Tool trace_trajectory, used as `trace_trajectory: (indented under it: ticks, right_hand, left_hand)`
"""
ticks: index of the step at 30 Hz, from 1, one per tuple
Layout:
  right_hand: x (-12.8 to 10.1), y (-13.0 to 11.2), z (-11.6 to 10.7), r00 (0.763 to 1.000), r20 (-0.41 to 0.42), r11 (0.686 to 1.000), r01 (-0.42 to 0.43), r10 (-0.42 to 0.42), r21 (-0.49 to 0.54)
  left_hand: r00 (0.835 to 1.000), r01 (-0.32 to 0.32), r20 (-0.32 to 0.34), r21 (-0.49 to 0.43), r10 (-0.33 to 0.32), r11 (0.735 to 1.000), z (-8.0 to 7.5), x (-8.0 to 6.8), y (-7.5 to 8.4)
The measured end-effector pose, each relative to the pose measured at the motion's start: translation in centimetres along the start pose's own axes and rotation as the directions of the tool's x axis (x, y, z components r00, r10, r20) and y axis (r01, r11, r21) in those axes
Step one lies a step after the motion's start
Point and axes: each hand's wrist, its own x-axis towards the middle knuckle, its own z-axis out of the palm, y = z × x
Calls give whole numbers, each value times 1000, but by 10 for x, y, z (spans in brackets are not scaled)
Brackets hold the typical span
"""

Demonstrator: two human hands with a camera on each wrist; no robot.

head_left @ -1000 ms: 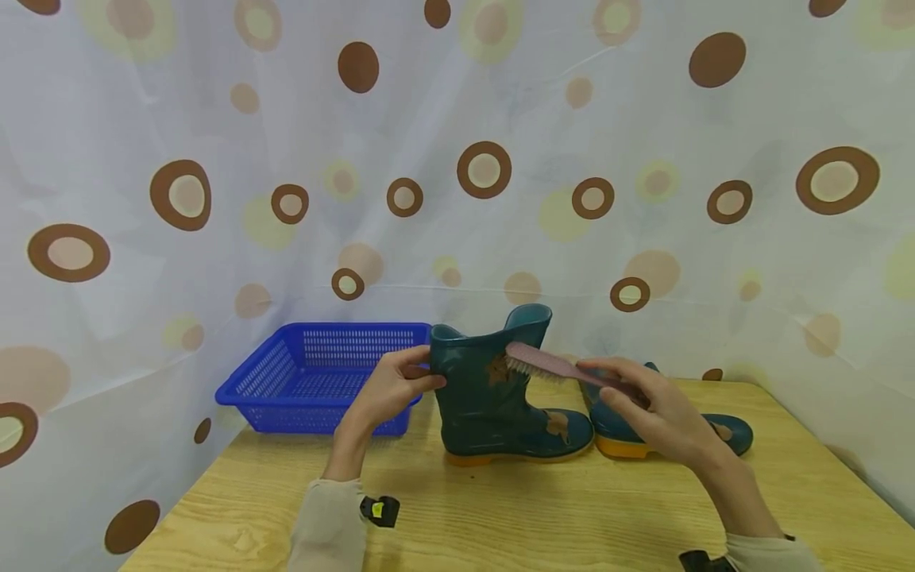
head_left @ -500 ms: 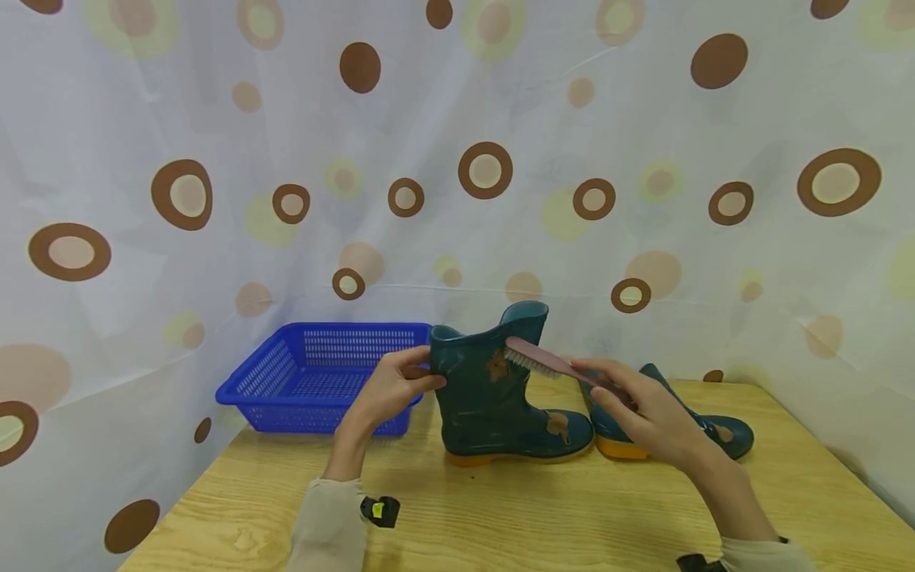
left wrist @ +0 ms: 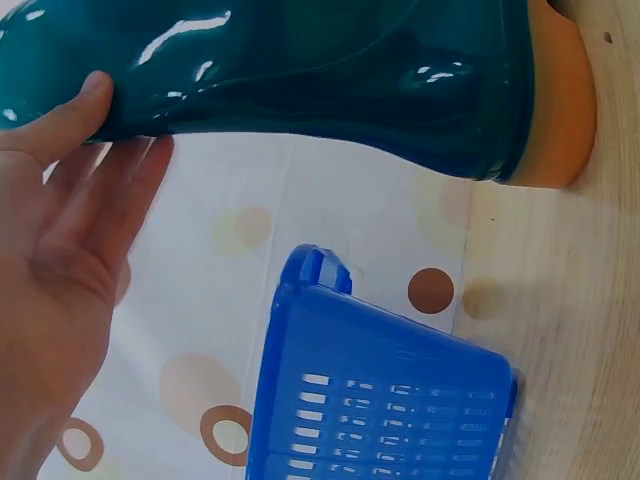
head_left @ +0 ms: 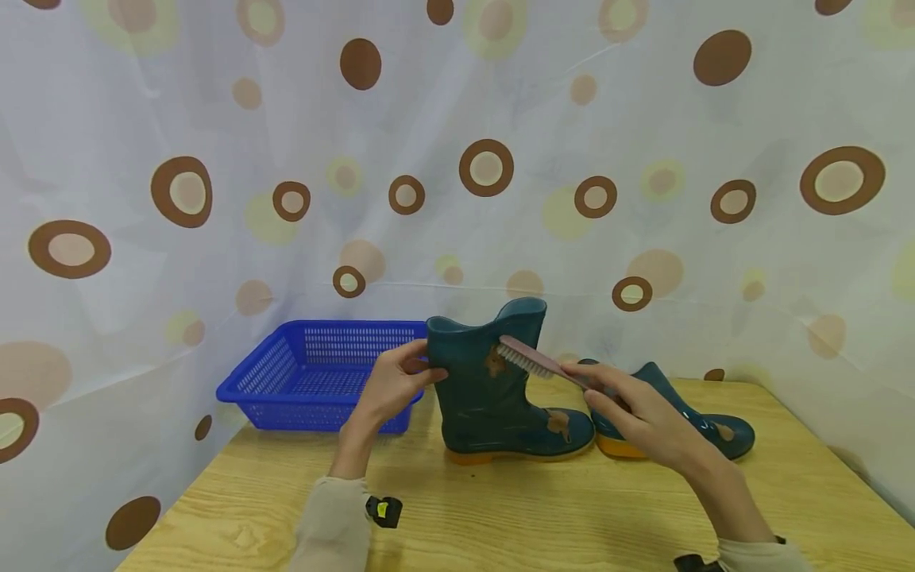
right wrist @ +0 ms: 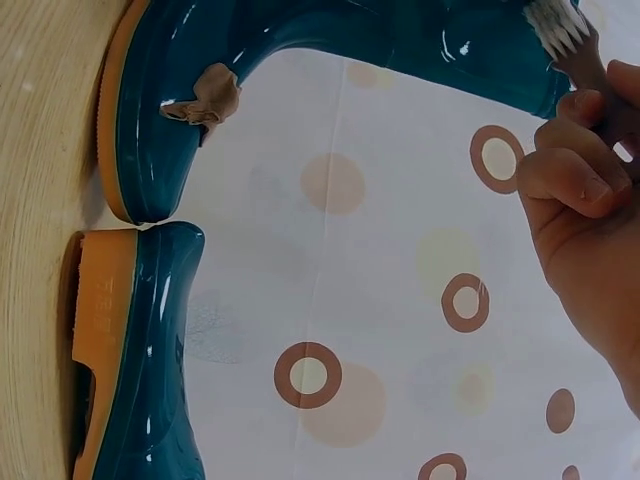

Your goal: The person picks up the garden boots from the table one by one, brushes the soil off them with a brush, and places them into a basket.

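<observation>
A teal rubber boot (head_left: pixel 493 397) with an orange sole stands upright on the wooden table (head_left: pixel 500 516); it has brown mud patches on its shaft and toe (right wrist: pixel 205 100). My left hand (head_left: pixel 393 385) grips the back rim of the boot's shaft (left wrist: pixel 250 70), thumb on the outside. My right hand (head_left: pixel 629 413) holds a pink scrub brush (head_left: pixel 532 359) by its handle, bristles (right wrist: pixel 555 25) against the brown patch high on the shaft. A second teal boot (head_left: pixel 672 425) lies on its side behind my right hand, its sole (right wrist: pixel 100 330) facing the first boot's toe.
A blue plastic basket (head_left: pixel 322 373) sits at the table's back left, close behind my left hand, also in the left wrist view (left wrist: pixel 380 390). A white curtain with brown circles (head_left: pixel 486 167) hangs behind and around the table.
The brush has slid a little left and up along the boot's shaft, toward the upper mud patch. The left hand keeps its hold on the rim.
</observation>
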Motion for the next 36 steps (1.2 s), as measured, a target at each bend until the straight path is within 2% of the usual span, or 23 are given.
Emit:
trace_trajectory:
  ticks: [3, 7, 21, 30, 33, 36]
  right_hand:
    - [1, -1, 0, 1000, 13, 1000, 14, -14, 13]
    - [2, -1, -1, 999, 36, 999, 17, -18, 28]
    - [-1, 0, 1, 993, 95, 992, 61, -71, 109]
    - [-1, 0, 4, 989, 109, 984, 77, -95, 163]
    - [-2, 0, 2, 992, 61, 986, 97, -106, 137]
    - [-4, 1, -2, 994, -20, 988, 110, -108, 105]
  left_hand:
    - [998, 19, -57, 22, -18, 1000, 1, 0, -2]
    - [996, 28, -89, 35, -25, 999, 1, 0, -2]
    - [992, -5, -123, 51, 11, 999, 3, -1, 1]
    - [993, 11, -122, 56, -4, 998, 4, 1, 1]
    - [995, 5, -102, 49, 0, 999, 3, 0, 2]
    - [998, -9, -66, 45, 11, 999, 2, -1, 4]
